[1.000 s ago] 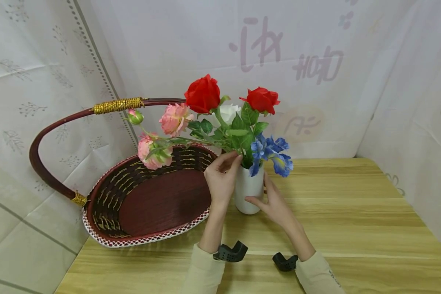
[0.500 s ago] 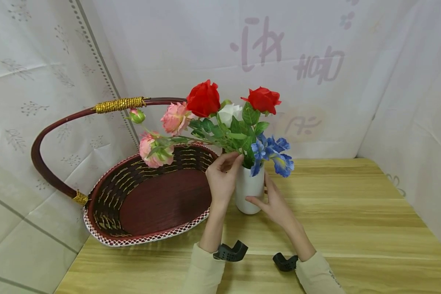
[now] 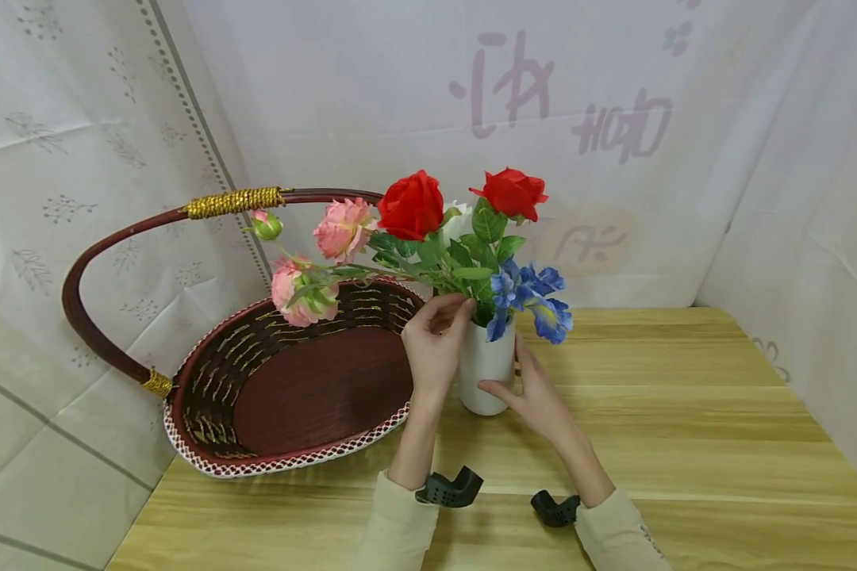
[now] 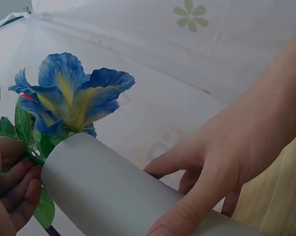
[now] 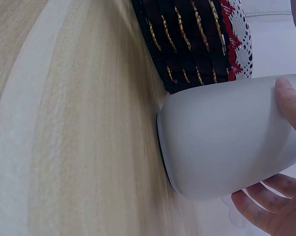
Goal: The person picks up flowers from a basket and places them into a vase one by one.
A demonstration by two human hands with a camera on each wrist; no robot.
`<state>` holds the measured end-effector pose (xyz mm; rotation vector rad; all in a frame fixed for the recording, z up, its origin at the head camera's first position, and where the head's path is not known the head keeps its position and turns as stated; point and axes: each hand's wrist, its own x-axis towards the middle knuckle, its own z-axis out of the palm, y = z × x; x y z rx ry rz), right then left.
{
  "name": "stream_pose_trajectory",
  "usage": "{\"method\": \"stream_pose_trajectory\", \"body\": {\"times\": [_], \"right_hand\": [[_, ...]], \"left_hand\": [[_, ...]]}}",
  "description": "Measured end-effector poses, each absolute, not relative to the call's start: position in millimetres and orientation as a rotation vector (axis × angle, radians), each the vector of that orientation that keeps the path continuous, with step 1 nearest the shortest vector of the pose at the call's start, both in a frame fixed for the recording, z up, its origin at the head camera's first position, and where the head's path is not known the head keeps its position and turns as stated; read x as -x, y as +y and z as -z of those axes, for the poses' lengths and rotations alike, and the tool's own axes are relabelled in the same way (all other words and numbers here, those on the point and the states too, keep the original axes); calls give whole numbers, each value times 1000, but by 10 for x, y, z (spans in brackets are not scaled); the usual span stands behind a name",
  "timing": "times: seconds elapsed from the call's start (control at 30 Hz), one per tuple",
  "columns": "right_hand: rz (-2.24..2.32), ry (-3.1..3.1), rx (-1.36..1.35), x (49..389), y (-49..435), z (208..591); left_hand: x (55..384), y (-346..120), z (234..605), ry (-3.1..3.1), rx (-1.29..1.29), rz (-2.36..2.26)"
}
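Observation:
A white vase [image 3: 486, 373] stands upright on the table, filled with artificial flowers. My right hand [image 3: 539, 400] grips its side, thumb at the front and fingers behind. At the vase's mouth, my left hand [image 3: 432, 345] pinches a green flower stem, partly hidden by the fingers and leaves. Above lean a red rose [image 3: 410, 205] on the left and another red rose [image 3: 510, 193] on the right, a white flower [image 3: 457, 224] partly hidden between them. Pink flowers [image 3: 343, 230] spread left. A blue iris [image 4: 67, 96] hangs over the rim on the right.
A dark red woven basket [image 3: 314, 396] with a tall arched handle [image 3: 232, 204] stands left of the vase, its lace-trimmed edge close to the left forearm. Printed white cloth [image 3: 614, 71] rises behind the wooden table [image 3: 685, 428].
The left red rose has shifted right and slightly down, now covering part of the white flower. Both hands have kept nearly the same place at the vase.

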<state>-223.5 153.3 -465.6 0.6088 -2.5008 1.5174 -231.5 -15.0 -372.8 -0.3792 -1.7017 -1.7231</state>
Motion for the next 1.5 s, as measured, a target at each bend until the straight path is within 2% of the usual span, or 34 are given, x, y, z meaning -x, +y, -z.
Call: {"method": "stream_pose_trajectory", "body": {"times": [0.4, 0.73, 1.1, 1.5], "right_hand": [[-1494, -2492, -614, 2245, 1538, 4661], [-1504, -2494, -629, 2242, 1531, 4654], [-1516, -2586, -611, 2194, 1554, 4568], [-1460, -2646, -624, 2149, 1606, 4489]], "left_hand": [[2297, -152, 3689, -1681, 380, 1713], [2044, -164, 3440, -1710, 362, 1726], [2233, -226, 3736, -1663, 409, 1748], [2193, -305, 3795, -1690, 493, 1774]]}}
